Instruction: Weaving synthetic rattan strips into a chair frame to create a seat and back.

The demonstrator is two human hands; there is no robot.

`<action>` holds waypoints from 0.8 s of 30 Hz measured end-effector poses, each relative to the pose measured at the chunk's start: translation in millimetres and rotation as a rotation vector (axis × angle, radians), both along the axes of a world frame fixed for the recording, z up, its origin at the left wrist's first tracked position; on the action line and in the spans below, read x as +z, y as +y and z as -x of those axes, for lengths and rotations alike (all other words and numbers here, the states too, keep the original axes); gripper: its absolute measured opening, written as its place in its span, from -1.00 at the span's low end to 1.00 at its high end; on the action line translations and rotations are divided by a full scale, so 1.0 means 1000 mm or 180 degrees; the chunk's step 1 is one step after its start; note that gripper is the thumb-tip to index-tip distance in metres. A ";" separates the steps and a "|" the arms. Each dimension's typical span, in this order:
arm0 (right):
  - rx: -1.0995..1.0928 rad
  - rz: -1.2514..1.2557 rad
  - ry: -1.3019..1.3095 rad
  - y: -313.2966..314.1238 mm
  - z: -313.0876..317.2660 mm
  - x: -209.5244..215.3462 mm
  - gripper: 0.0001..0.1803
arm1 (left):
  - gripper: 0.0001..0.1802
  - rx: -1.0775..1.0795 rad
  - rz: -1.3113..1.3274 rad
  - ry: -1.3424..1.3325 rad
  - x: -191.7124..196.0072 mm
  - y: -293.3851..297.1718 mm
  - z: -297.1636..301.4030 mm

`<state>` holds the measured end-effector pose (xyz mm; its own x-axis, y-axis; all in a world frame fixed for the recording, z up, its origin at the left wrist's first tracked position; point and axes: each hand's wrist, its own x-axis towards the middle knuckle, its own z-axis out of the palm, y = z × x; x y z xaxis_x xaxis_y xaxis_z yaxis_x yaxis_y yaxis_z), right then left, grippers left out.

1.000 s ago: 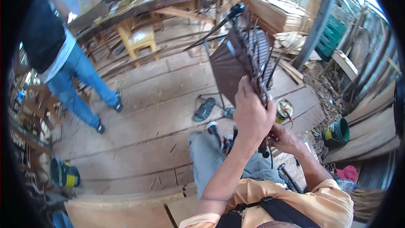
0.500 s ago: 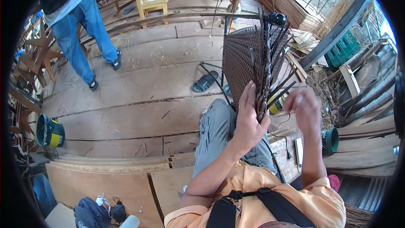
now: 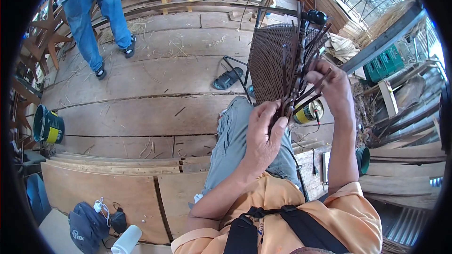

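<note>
A dark brown woven panel (image 3: pixel 270 61) on a frame stands upright before my knees, with loose flat strips sticking out along its near edge. My left hand (image 3: pixel 264 129) grips the lower end of that edge, thumb on one side and fingers on the other. Higher up on the right side, my right hand (image 3: pixel 332 84) is closed around one of the loose brown strips (image 3: pixel 323 81). A round black knob (image 3: pixel 316 17) sits at the top of the frame. Behind my right hand, a yellow-banded can (image 3: pixel 306 113) is partly hidden by the strips.
A person in blue jeans (image 3: pixel 96 14) stands at the upper left. A sandal (image 3: pixel 228 79) lies on the plank floor, and a green bucket (image 3: pixel 48 124) is at left. A cap (image 3: pixel 87 226) rests on the wooden bench (image 3: pixel 103 193). At right are a green crate (image 3: pixel 383 63) and stacked boards (image 3: pixel 405 178).
My right hand has moved up and inward to the panel's edge and taken hold of a strip. The left hand stays on the edge while the whole view shifts slightly.
</note>
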<state>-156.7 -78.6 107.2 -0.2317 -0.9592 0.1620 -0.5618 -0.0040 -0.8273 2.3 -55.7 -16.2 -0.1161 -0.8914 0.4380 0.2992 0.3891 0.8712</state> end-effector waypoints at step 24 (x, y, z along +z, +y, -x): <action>0.1125 -0.0106 0.0225 -0.016 0.016 0.011 -0.86 | -0.75 -0.1989 -0.1758 0.0216 0.035 -0.047 -0.023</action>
